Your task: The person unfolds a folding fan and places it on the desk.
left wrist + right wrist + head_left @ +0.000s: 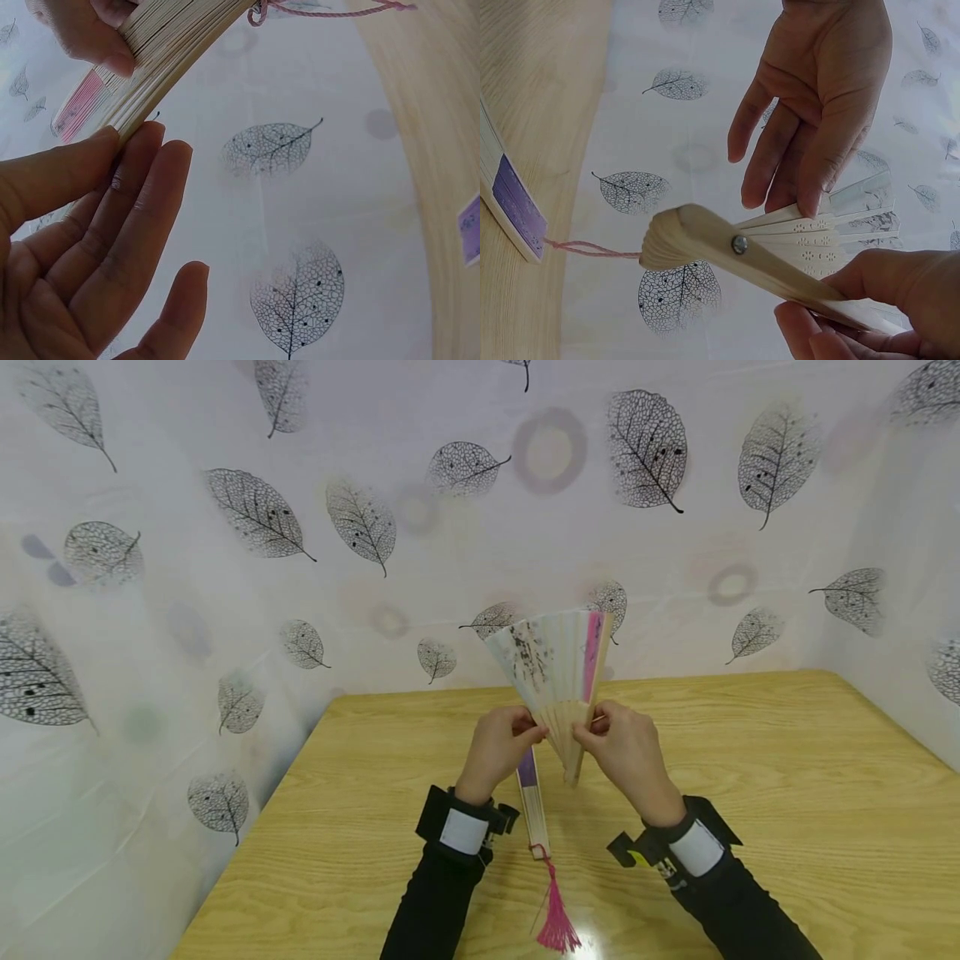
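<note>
Folded fan [534, 814] partly hidden
In the head view, its 12 o'clock end lies behind the left hand [498, 745]; the dark print [531, 652] on the spread fan [564, 681] is too small to tell. The left wrist view crops the folded fan at 3 o'clock, the right at 9.

A closed pale-ribbed fan with a purple band [534, 817] lay on the yellow wood-grained table [337, 827], before white sheeting [465, 552] bearing black veined leaves [647, 450].

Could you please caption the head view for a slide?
Left hand and right hand holding a partly spread fan above a table bearing a folded fan.
</note>
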The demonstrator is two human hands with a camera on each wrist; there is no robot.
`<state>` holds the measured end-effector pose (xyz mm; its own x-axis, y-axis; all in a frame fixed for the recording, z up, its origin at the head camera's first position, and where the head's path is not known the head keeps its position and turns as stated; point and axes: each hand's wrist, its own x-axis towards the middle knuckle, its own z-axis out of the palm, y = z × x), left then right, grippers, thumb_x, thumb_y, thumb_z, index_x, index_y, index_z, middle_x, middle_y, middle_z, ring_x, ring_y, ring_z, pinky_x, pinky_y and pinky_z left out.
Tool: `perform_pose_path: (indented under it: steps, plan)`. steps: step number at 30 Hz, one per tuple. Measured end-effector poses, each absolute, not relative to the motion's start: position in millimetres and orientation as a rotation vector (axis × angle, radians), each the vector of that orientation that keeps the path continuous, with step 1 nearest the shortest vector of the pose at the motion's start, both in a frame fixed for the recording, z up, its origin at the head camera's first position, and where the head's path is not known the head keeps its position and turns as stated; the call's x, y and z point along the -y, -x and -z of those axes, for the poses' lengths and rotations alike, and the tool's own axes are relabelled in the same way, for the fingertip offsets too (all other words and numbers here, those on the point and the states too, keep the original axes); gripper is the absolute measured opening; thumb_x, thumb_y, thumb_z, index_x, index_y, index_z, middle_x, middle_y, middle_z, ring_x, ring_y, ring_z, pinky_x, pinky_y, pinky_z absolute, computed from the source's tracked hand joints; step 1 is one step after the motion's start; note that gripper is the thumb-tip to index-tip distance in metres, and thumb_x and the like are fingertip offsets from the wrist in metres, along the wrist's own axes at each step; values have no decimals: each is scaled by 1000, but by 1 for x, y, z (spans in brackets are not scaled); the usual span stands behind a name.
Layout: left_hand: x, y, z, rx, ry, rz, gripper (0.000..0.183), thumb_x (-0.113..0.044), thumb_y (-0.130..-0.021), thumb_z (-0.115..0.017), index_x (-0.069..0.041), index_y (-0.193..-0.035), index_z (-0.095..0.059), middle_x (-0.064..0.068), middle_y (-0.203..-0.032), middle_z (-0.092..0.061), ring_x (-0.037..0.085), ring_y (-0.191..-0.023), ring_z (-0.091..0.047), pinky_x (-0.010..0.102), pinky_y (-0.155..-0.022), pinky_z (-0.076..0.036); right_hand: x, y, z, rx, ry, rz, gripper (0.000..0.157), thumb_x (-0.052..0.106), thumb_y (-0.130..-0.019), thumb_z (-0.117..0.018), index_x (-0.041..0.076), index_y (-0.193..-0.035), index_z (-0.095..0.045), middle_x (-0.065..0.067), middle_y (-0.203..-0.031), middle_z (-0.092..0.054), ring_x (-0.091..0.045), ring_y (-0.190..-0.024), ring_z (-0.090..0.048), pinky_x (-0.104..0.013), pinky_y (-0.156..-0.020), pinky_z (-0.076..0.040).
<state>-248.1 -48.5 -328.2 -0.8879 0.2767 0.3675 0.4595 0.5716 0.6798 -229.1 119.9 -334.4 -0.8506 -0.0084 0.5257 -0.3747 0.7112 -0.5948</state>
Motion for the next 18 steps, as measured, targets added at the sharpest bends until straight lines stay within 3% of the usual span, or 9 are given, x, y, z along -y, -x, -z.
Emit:
perform_pose_path:
  steps: [18]
  plan:
    - [48, 248, 328, 2564, 615, 1231, 17, -19, -83, -60, -4, -84, -67, 8, -78, -68, 9, -67, -58, 27, -61, -49, -123, 230, 334, 2441, -238, -1014, 24, 18, -77, -63, -5, -83, -61, -19, -72, -67, -21, -60, -61, -36, -48, -51]
